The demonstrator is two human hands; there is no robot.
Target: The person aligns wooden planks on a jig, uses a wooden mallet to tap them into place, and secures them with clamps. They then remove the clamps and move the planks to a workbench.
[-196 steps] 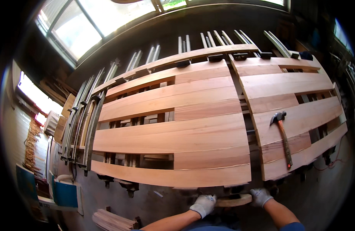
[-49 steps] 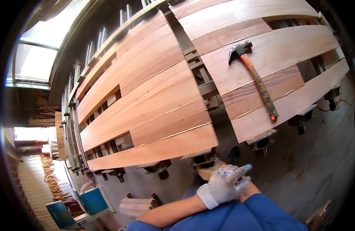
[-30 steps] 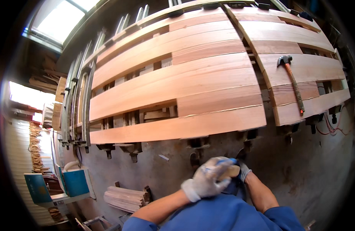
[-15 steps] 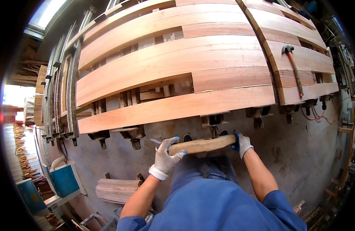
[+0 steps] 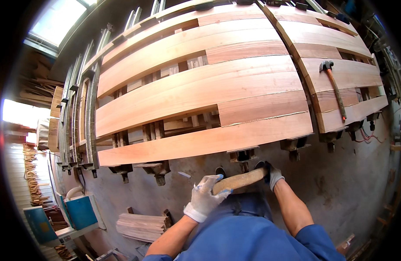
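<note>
Between my two hands, in front of my legs, is a short thick length of rough wood (image 5: 240, 181). Its left end is gripped by my left hand (image 5: 205, 194), which wears a white glove with blue fingertips. My right hand (image 5: 274, 175), also gloved, closes round the other end, its fingers partly hidden behind the wood. Beyond them lies a large panel of pale boards (image 5: 187, 93) with rectangular gaps, held along its near edge by metal clamps (image 5: 243, 155). The wood is below that edge, apart from the panel.
A hammer (image 5: 333, 90) with an orange handle rests on a second panel (image 5: 340, 69) at right. Metal bars (image 5: 91, 117) stand at left. Stacked boards (image 5: 141, 226) lie on the floor lower left, near a blue cabinet (image 5: 80, 213). A small pale strip (image 5: 184, 175) shows near my left hand.
The wood has tilted, its right end now higher, and appears shorter. My left hand has moved right and down, away from the small pale strip. The view has shifted slightly.
</note>
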